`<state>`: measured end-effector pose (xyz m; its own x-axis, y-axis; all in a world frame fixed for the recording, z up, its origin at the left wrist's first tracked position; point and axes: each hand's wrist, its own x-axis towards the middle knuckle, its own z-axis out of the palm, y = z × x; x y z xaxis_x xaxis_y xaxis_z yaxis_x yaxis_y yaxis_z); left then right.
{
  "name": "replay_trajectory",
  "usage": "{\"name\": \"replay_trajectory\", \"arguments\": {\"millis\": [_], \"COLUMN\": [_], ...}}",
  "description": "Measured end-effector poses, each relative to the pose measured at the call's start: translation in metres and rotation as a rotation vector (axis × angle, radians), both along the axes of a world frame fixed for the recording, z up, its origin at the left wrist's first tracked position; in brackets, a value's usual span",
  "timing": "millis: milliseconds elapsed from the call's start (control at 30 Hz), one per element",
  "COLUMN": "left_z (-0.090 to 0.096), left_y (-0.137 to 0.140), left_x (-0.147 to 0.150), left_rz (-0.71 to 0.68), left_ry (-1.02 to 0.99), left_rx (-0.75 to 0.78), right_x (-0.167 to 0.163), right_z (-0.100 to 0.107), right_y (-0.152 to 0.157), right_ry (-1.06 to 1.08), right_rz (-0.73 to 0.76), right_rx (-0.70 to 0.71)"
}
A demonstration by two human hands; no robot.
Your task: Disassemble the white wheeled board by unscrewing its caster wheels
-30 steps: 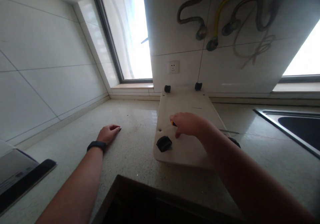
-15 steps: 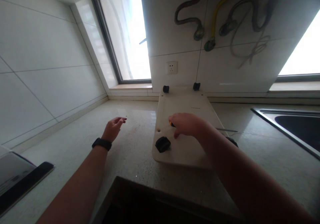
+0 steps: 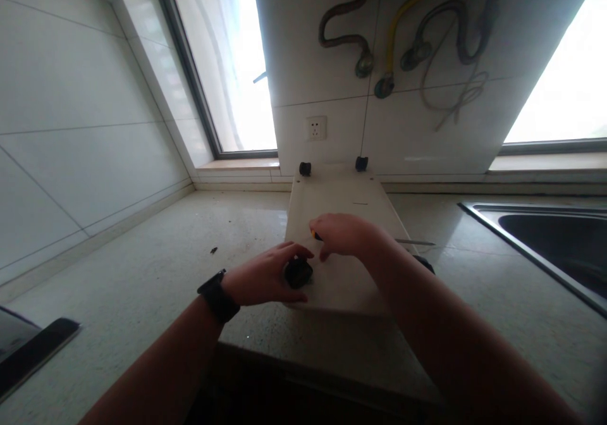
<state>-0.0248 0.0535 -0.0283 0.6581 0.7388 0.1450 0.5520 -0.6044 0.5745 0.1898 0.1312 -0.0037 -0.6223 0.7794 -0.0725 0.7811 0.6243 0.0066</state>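
A pale panel (image 3: 334, 188) lies on the countertop with a black caster at each corner. My left hand (image 3: 265, 273) is curled round the near left caster (image 3: 298, 274), thumb on its near side and fingers on its far side. Over the middle of the panel, my right hand (image 3: 348, 235) is closed on a screwdriver (image 3: 315, 234). Its yellow and black handle end pokes out at the left of the fist, and the thin shaft points right, past my forearm. The near right caster (image 3: 424, 263) is partly hidden behind that forearm.
A small dark piece (image 3: 214, 250) lies on the countertop (image 3: 190, 286) at the left. To the right is a sink (image 3: 484, 222). A dark-edged object (image 3: 42, 355) sits at the left edge. Behind the panel, the tiled wall carries a socket (image 3: 316, 128) and several hoses.
My left hand has moved right, from above the countertop to the near left caster, uncovering the small dark piece. My right hand keeps its hold on the screwdriver. The view has shifted slightly.
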Motion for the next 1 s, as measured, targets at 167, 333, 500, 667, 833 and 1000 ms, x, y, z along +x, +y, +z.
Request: {"name": "replay_trajectory", "arguments": {"millis": [167,333,500,667,833,1000], "left_z": [-0.005,-0.003,-0.002,0.008,0.002,-0.039], "left_y": [0.005,0.006,0.011,0.02,0.045,0.08], "left_x": [-0.002,-0.007,-0.015,-0.036,-0.104,-0.197], "left_rz": [-0.052,-0.081,-0.028,0.137,0.47,0.855], "left_ry": [-0.036,-0.067,-0.074,-0.196,-0.348,-0.374], "left_rx": [0.031,0.05,0.08,0.086,0.102,-0.002], "right_x": [0.001,0.0,0.0,0.0,-0.001,-0.003], "right_z": [-0.001,0.001,0.003,0.002,0.005,0.006], "right_y": [0.002,0.0,-0.001,-0.001,-0.003,-0.004], "right_ry": [-0.002,-0.005,-0.006,0.0,-0.022,-0.038], "right_rz": [0.01,0.003,0.017,0.025,0.03,0.02], "right_rx": [-0.008,-0.012,-0.018,-0.016,-0.02,-0.023]}}
